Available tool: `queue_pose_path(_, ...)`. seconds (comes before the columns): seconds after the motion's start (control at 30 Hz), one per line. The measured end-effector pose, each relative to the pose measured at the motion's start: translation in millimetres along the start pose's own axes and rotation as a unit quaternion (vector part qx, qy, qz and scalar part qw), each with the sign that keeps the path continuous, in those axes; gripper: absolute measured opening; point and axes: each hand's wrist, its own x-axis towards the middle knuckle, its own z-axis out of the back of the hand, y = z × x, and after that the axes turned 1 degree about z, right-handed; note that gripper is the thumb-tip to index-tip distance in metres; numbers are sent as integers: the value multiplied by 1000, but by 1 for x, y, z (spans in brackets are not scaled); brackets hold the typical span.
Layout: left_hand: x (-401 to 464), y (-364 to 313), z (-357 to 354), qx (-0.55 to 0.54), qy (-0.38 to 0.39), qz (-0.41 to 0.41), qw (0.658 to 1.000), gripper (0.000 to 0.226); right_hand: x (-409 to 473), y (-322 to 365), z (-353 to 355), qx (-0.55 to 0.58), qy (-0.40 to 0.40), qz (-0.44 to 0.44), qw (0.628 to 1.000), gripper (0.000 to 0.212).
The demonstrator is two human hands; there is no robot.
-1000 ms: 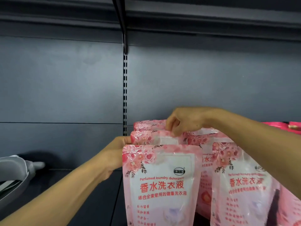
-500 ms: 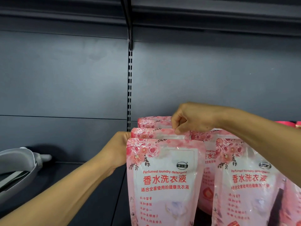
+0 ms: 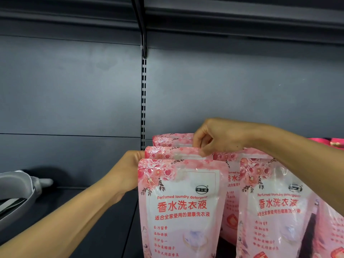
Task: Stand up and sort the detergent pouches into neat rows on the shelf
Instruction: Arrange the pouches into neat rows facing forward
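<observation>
Dark grey metal shelf point(image 3: 65, 211) is carrying upright pink floral plastic detergent pouches point(image 3: 183, 207) near its front edge. Right hand point(image 3: 219, 135) is pinching the second pouch's top; left hand point(image 3: 128, 172) is bracing the row's side, fingers hidden. Tugging could be toppling the front pouch.

The single head-worn camera looks forward and slightly down, close to the dark shelf back panel point(image 3: 74, 94), with the front detergent pouch point(image 3: 183, 207) filling the lower frame very near the lens.
</observation>
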Motion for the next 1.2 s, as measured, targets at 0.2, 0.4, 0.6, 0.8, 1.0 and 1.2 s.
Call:
queue_pose_path(0.2,-6,-17,6,-38,10,-4,999,26,-2,0,6,31,33,5,999,17)
queue_pose_path(0.4,0,-26,19,-75,-10,-23,997,32,11,-8,23,55,-23,6,998,15)
queue_pose_path(0.6,34,-16,31,-52,-69,-2,996,19,46,-18,24,-10,30,-12,999,26)
queue_pose_path(0.8,59,-5,22,-45,-33,49,997,22,70,-25,13,-68,88,-28,993,31)
queue_pose_path(1.0,74,7,12,-33,-23,67,997,27,81,-28,-3,-116,82,-10,990,25)
queue_pose_path(1.2,73,8,14,-49,-22,67,996,30,80,-31,-1,-98,68,-4,993,43)
